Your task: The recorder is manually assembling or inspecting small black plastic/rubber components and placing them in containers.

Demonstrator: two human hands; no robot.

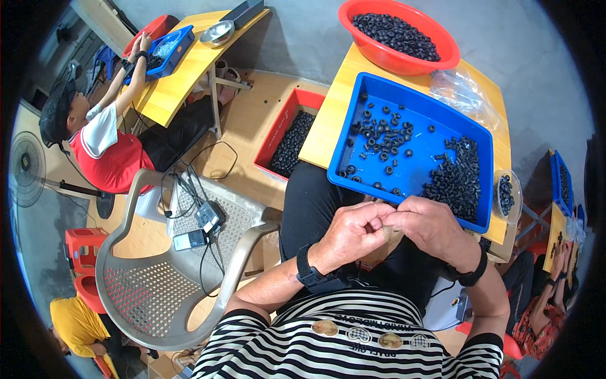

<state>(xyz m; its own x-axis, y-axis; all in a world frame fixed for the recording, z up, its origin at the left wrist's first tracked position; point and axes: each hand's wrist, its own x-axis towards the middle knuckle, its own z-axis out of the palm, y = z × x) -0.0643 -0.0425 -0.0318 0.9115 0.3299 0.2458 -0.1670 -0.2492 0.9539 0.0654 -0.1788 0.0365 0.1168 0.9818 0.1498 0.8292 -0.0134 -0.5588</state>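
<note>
Left hand and right hand pinched together at near edge of blue tray, probably gripping small black ring, hidden by fingers. Dense pile right, loose rings left; red bowl far, full.

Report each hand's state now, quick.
Left hand: fingers pinched shut against the right; what they hold cannot be told.
Right hand: fingers curled shut, meeting the left; item hidden.

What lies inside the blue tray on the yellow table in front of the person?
The blue tray holds small black rings scattered at its left and piled at its right. Its near edge is covered by the hands, left and right.
</note>
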